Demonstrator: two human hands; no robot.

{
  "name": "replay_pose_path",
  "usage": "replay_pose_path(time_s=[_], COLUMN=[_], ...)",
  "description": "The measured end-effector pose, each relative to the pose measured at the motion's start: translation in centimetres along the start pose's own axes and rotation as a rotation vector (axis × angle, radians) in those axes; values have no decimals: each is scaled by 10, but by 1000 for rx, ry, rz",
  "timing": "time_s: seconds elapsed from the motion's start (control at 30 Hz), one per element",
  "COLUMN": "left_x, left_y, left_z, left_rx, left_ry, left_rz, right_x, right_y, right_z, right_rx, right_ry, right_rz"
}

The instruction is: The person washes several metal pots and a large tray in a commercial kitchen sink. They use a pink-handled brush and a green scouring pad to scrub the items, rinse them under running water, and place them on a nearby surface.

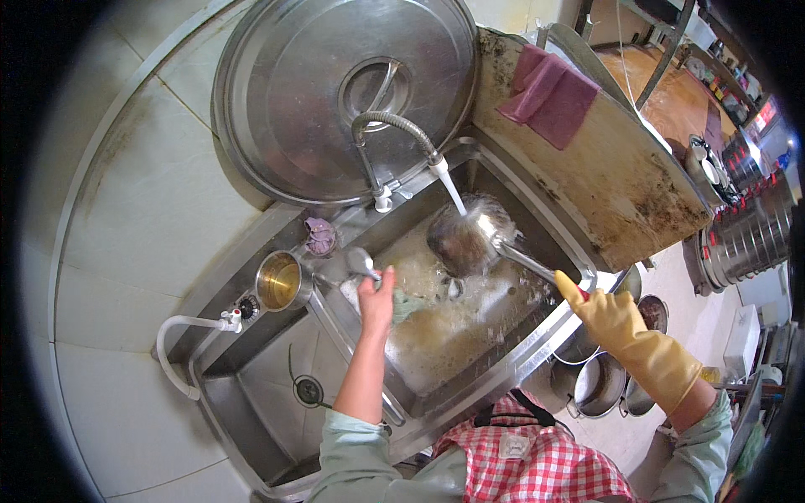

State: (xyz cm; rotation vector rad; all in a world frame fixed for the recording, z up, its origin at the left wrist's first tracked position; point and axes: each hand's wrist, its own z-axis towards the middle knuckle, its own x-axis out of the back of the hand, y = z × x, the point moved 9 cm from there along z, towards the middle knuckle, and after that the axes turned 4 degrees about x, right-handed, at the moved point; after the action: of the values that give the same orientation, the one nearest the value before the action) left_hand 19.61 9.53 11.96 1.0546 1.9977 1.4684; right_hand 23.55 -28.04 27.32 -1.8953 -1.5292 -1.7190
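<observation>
My right hand (607, 314), in a yellow rubber glove, grips the handle of a large metal ladle (525, 258). The ladle's head is at a dark round vessel (462, 242) in the sink, under water running from the flexible faucet (393, 119). My bare left hand (376, 298) holds a metal spoon or small ladle (360, 261) over the left side of the basin. Cloudy, foamy water (440, 333) stands in the basin, and a green cloth or scouring pad (407, 306) lies partly hidden beside my left hand.
A metal cup of yellowish liquid (278, 281) and a purple cloth (321, 236) sit on the sink ledge. The second basin (270, 402) is at left. Behind leans a large round lid (295, 94); a stained board (585, 170) rises at right, and pots (599, 383) stand on the floor.
</observation>
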Motion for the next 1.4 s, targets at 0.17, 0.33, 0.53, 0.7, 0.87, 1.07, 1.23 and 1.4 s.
replay_pose_path(time_s=[0.17,0.33,0.53,0.7,0.87,1.07,1.23,1.4], left_x=[-126,-219,-245,-195,-161,-30,76,131], left_y=[6,15,28,-26,-28,-47,23,49], left_z=[8,42,53,35,1,-18,-66,-96], left_rx=[139,166,-171,-150,3,-64,-313,-348], left_ry=[-393,-601,-578,-402,-653,-248,295,481], left_rz=[-95,-257,147,317,381,392,334,213], right_x=[-1,-7,-25,-37,-32,-20,-13,-14], right_y=[29,49,54,46,44,29,19,16], right_z=[-61,-101,-133,-152,-146,-136,-133,-141], right_rx=[-181,-318,-574,-624,-620,-531,-451,-522], right_ry=[247,237,32,37,15,190,336,466], right_rz=[-300,69,431,574,668,755,521,393])
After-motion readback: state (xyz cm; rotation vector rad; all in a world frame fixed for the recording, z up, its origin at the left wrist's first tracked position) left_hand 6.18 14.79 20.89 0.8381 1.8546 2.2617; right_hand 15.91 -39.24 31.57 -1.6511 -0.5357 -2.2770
